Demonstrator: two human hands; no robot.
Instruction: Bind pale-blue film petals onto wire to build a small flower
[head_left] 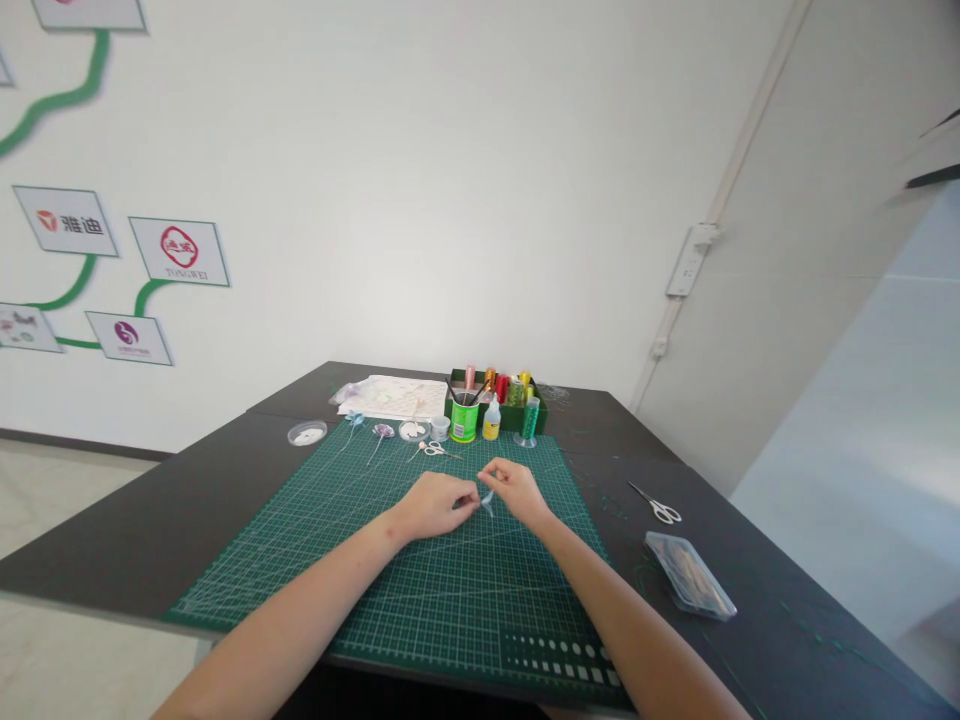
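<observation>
Both hands meet over the green cutting mat (pixel 442 600). My left hand (pixel 439 503) is closed in a pinch at the edge of a small pale blue petal-like piece (pixel 488 503). Just to the right, my right hand (pixel 517 490) pinches with thumb and forefinger above that piece; what lies between those fingertips is too small to make out. Beyond the hands lie small white-handled scissors (pixel 439 450), a blue flower on a stem (pixel 354 420) and a purple flower on a stem (pixel 383 431).
At the back stand a green can (pixel 464 420), a glue bottle (pixel 491 418), a white jar (pixel 440 428), a teal thread spool (pixel 530 420) and a dark green box (pixel 541 408) of spools. A clear dish (pixel 307 433) sits left; scissors (pixel 664 512) and a plastic case (pixel 690 575) lie right.
</observation>
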